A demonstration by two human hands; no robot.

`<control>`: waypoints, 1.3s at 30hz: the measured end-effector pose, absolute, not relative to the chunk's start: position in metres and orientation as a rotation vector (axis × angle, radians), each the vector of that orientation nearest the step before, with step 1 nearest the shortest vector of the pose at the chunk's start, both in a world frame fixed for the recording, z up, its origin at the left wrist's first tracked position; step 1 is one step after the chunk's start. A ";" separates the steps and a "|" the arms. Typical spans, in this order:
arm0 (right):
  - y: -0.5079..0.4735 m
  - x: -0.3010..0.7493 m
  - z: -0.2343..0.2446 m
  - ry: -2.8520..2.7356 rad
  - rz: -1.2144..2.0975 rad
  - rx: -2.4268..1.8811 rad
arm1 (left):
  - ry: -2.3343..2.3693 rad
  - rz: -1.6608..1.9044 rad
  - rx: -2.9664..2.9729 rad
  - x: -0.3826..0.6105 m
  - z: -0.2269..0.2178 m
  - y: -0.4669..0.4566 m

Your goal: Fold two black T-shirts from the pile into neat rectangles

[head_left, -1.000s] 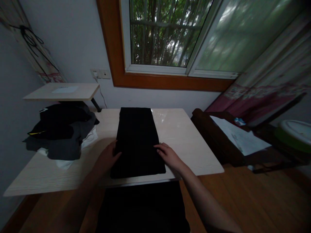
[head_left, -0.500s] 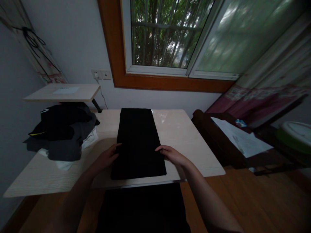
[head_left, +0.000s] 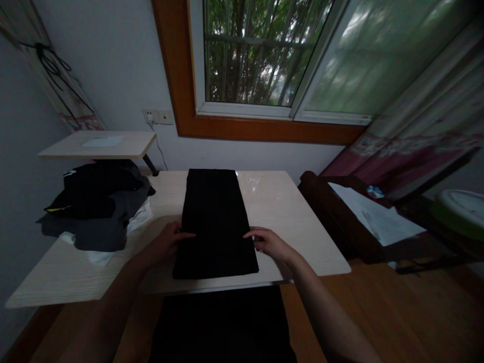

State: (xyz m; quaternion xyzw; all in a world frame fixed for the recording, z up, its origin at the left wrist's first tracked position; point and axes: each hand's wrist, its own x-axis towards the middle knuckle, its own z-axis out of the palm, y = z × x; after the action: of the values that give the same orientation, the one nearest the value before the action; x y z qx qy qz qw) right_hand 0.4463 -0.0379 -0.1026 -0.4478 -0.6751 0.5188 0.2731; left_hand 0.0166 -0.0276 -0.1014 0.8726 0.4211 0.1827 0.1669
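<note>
A black garment (head_left: 214, 212), folded into a long flat rectangle, lies on the pale wooden table (head_left: 295, 217). Its kind cannot be made out. At its left edge is my left hand (head_left: 168, 242), index finger reaching over the top of the cloth and the other fingers curled at the side, closed on the edge. Opposite it, my right hand (head_left: 270, 244) pinches the right edge with the index finger on top. The fingers under the cloth are partly hidden.
A heap of black, grey and white clothes (head_left: 94, 206) sits at the table's left, below a small raised shelf (head_left: 128, 141) with a paper on it. Right of the table stands a dark brown piece of furniture (head_left: 321, 196) bearing white sheets (head_left: 374, 214). A window (head_left: 264, 55) is behind.
My left index finger has moved inward onto the cloth, and the hand has closed at the left edge. My right hand has shifted only slightly. The garment lies in the same place.
</note>
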 end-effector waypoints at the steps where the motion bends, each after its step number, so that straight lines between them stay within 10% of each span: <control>1: -0.038 0.445 -0.104 -1.873 1.304 -1.190 | 1.242 0.539 2.497 0.018 -0.103 -0.028; 24: -0.022 0.443 -0.105 -2.219 0.728 -1.050 | 0.880 0.524 2.748 0.018 -0.099 -0.023; 39: -0.043 0.460 -0.029 -1.699 1.746 -0.898 | 1.113 0.668 1.949 0.001 -0.037 -0.065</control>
State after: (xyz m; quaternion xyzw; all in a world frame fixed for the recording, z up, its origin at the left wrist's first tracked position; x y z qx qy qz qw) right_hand 0.4601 -0.0427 -0.0291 -0.3332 -0.6303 0.6475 0.2691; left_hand 0.0010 -0.0648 -0.0373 0.7667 0.4379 0.2628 0.3891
